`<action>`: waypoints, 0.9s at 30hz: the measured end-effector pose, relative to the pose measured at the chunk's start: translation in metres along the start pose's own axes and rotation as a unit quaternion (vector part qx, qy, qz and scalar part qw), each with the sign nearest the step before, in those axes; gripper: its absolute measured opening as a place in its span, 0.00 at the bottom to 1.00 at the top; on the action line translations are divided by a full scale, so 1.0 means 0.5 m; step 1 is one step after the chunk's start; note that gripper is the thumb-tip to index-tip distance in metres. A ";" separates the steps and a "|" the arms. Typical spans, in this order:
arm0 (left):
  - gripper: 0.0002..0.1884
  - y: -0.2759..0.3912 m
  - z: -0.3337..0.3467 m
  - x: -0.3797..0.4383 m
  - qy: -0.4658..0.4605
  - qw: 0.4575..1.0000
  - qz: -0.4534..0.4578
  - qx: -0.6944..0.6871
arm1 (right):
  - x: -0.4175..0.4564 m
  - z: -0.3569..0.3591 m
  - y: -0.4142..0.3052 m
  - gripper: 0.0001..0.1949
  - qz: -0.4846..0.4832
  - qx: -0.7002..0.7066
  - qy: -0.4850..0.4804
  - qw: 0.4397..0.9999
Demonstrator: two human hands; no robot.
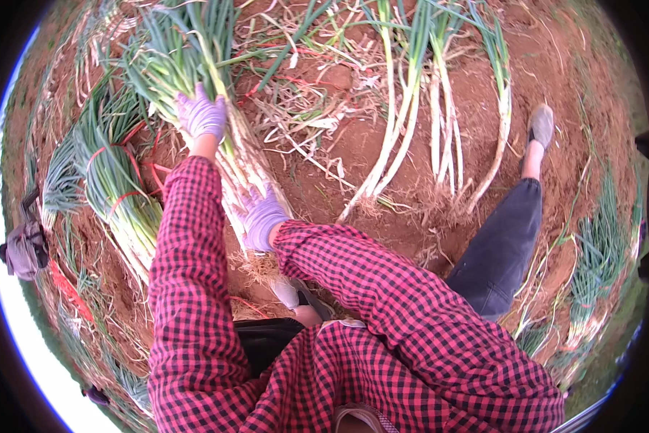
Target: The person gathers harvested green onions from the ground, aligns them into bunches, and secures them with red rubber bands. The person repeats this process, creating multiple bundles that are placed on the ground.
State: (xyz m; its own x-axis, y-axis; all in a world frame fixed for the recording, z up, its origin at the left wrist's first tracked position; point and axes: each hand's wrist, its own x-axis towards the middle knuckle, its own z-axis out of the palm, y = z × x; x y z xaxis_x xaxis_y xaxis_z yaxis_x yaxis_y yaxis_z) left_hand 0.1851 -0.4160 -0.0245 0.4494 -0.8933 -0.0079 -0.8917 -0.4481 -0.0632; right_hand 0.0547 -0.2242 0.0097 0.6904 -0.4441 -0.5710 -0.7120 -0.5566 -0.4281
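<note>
A large bundle of green onions [243,146] lies on the soil to the front left, leaves away from me and roots near my shoe. My gloved left hand [201,116] rests on it where the green leaves meet the pale stalks. Lower down, my gloved right hand [262,215] lies over the white stalks above the roots, fingers spread. Whether either hand grips any stalks cannot be told. Several loose green onions [405,124] lie to the right, beside more stalks [447,130] and a single one [503,119].
Left of my arm lies a bundle of green onions [113,178] tied with red string [121,200]. Dry leaf scraps [302,116] and red strands litter the soil ahead. Another bundle [595,260] lies far right. A person [25,251] is at the far left edge.
</note>
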 end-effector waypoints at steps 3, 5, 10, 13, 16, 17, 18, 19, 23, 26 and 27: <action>0.39 -0.028 0.001 -0.035 0.058 0.996 0.068 0.015 | 0.005 0.012 0.009 0.34 -0.001 0.032 0.006 0.999; 0.35 0.004 -0.037 -0.075 0.163 0.961 0.224 -0.012 | -0.030 -0.002 0.032 0.34 -0.004 0.109 0.059 0.992; 0.21 0.162 -0.130 -0.325 -0.199 0.888 0.252 -0.330 | -0.320 0.012 0.134 0.17 0.053 0.296 0.379 0.875; 0.35 0.214 -0.004 -0.469 -0.422 0.859 0.234 -0.170 | -0.414 0.179 0.239 0.13 0.203 0.438 0.488 0.727; 0.32 0.292 0.006 -0.576 -0.435 0.870 0.219 -0.076 | -0.482 0.225 0.325 0.13 0.279 0.711 0.400 0.506; 0.29 0.300 0.010 -0.586 -0.438 0.874 0.190 -0.090 | -0.493 0.217 0.343 0.13 0.282 0.743 0.401 0.455; 0.22 0.296 0.050 -0.598 -0.389 0.889 0.201 -0.131 | -0.487 0.231 0.371 0.14 0.302 0.701 0.442 0.472; 0.20 0.292 0.034 -0.610 -0.389 0.867 0.183 -0.251 | -0.489 0.230 0.399 0.17 0.328 0.617 0.520 0.491; 0.13 0.292 -0.078 -0.659 -0.269 0.749 0.122 -0.593 | -0.585 0.196 0.492 0.29 0.571 0.367 0.581 0.448; 0.18 0.289 -0.048 -0.652 -0.187 0.828 0.210 -0.485 | -0.589 0.240 0.557 0.31 0.621 0.467 0.380 0.502; 0.21 0.272 -0.008 -0.650 -0.116 0.883 0.249 -0.380 | -0.568 0.267 0.570 0.24 0.613 0.455 0.378 0.524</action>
State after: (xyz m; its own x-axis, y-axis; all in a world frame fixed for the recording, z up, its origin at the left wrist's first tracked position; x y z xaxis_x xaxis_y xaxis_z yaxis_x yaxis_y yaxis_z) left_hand -0.0823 -0.1866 -0.0265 -0.0886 -0.9945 -0.0565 -0.7206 0.0248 0.6930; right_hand -0.3615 -0.1631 -0.0436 -0.7481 -0.4202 -0.5137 -0.2097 0.8840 -0.4178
